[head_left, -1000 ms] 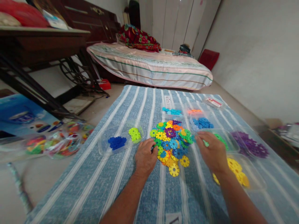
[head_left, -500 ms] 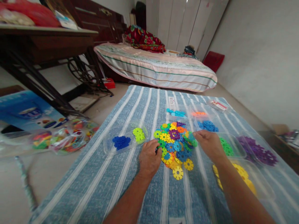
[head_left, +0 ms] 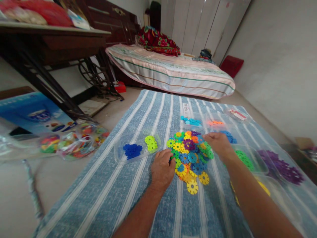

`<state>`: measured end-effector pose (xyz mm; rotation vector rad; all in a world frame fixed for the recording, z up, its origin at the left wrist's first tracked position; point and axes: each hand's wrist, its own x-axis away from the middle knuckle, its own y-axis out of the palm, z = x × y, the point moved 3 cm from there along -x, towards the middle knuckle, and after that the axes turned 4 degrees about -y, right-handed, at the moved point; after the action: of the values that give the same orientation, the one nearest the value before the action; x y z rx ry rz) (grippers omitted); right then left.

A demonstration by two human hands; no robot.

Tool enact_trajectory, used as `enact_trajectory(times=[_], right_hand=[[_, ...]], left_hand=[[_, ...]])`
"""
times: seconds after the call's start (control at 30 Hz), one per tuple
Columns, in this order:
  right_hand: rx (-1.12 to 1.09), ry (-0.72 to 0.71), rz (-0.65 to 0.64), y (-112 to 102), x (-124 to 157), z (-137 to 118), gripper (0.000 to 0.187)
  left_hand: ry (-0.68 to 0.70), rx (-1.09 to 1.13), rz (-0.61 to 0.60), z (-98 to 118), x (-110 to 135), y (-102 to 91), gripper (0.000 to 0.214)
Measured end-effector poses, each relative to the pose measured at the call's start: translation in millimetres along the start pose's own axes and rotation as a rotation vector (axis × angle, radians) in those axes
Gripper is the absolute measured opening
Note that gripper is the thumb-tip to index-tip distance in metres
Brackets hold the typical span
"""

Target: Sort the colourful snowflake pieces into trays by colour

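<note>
Discs of notched, multicoloured plastic (head_left: 190, 153) lie heaped between the curled left hand (head_left: 162, 169) and nearly pinched right hand (head_left: 219, 144); what either holds, I cannot tell.

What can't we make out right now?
All in the head view:
Left hand: whether it grips a piece, hidden by the hand itself.
Right hand: whether it grips one, too small.
Mixed pile: lower layers, under the top ones.
Yellow pieces at right: largely hidden by the right forearm.
Red-and-white label: print too small.
</note>
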<state>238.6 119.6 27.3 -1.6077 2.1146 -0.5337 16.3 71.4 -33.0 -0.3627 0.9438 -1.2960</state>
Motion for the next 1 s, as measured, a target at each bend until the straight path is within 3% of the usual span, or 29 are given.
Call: enact_trajectory(times=[0.13, 0.23, 0.33, 0.5, 0.63, 0.83, 1.0], right_hand=[[0.044, -0.058, 0.147, -1.0, -45.1, -14.3, 0.039], [0.25, -0.137, 0.248, 0.2, -55.3, -24.2, 0.042], [0.434, -0.268, 0.128, 12.7, -30.7, -27.1, 0.035], [0.401, -0.478, -0.044, 35.3, 52.4, -12.8, 0.019], [0.456, -0.578, -0.042, 45.1, 102.4, 1.4, 0.015], [0.581, -0.623, -0.024, 61.8, 127.5, -1.3, 0.037], [0.628, -0.633, 0.029, 74.7, 126.5, -9.0, 0.022]], left_hand=[[-0.006, -0.001, -0.006, -0.1, -0.4, 0.0, 0.008], [-0.001, 0.005, -0.009, -0.4, -0.3, 0.1, 0.008], [-0.005, 0.016, -0.016, -0.4, 0.3, 0.3, 0.008], [-0.004, 0.027, -0.008, 1.0, 0.8, -0.1, 0.009], [0.003, 0.02, -0.006, 1.4, 0.3, -0.2, 0.008], [0.015, -0.002, -0.009, -0.4, -0.4, 2.4, 0.009], [0.014, -0.005, -0.013, -0.9, -0.6, 3.0, 0.009]])
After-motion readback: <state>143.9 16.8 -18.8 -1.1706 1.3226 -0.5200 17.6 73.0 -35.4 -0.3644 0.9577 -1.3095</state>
